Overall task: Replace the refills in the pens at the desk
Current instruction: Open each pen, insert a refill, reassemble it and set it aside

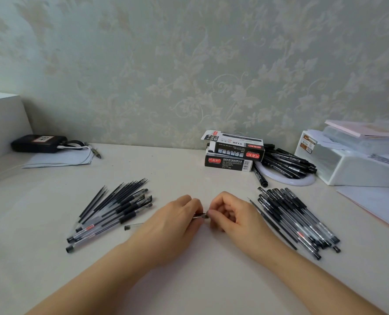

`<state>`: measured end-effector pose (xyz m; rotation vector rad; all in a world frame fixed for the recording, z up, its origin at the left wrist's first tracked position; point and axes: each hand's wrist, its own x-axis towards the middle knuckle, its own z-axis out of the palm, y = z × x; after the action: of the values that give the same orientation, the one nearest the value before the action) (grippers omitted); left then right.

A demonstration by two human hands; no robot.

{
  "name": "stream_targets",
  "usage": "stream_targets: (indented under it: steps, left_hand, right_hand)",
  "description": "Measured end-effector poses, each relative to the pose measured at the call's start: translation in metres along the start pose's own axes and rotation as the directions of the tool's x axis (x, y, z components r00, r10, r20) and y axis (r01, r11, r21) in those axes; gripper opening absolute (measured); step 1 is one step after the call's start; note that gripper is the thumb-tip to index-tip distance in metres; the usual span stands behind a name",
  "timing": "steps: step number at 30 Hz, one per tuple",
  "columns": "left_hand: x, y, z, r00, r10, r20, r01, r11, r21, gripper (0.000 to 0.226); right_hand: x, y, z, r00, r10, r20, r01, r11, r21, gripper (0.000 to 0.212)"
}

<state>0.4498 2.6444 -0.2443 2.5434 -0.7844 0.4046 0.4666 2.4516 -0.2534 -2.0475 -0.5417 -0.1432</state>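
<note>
At mid-desk, a pen point(166, 220) lies under the left hand point(175, 220), whose fingers curl round it; the right hand point(228, 213) pinches what may be its tip point(202, 216). Pen piles point(111, 211) flank both sides.

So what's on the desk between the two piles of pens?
In the head view, both hands: the left hand and right hand meet there, gripping one pen between the left pile and right pile.
</note>
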Motion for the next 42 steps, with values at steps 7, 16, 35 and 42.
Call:
stream_targets:
  steps: [7,16,35,42]
  left_hand:
    - [0.003,0.002,-0.006,0.994,-0.053,0.100,0.045,0.996,0.076,0.016]
    - [0.007,0.005,-0.010,0.994,-0.057,0.089,0.047,0.993,0.110,0.020]
    - [0.007,0.006,-0.012,0.997,-0.002,0.081,-0.008,0.993,0.120,0.020]
    - [0.006,0.005,-0.007,0.998,-0.004,0.057,-0.002,0.994,0.107,0.029]
  right_hand:
    - [0.000,0.004,0.003,0.998,-0.027,0.059,0.031,0.997,-0.074,0.011]
    - [-0.001,0.003,0.000,0.996,0.004,0.094,-0.001,1.000,-0.026,0.027]
    - [0.001,0.001,-0.002,0.991,0.062,0.119,-0.077,0.990,0.121,0.040]
    - [0.000,-0.001,-0.003,0.991,0.052,0.122,-0.072,0.982,0.172,0.033]
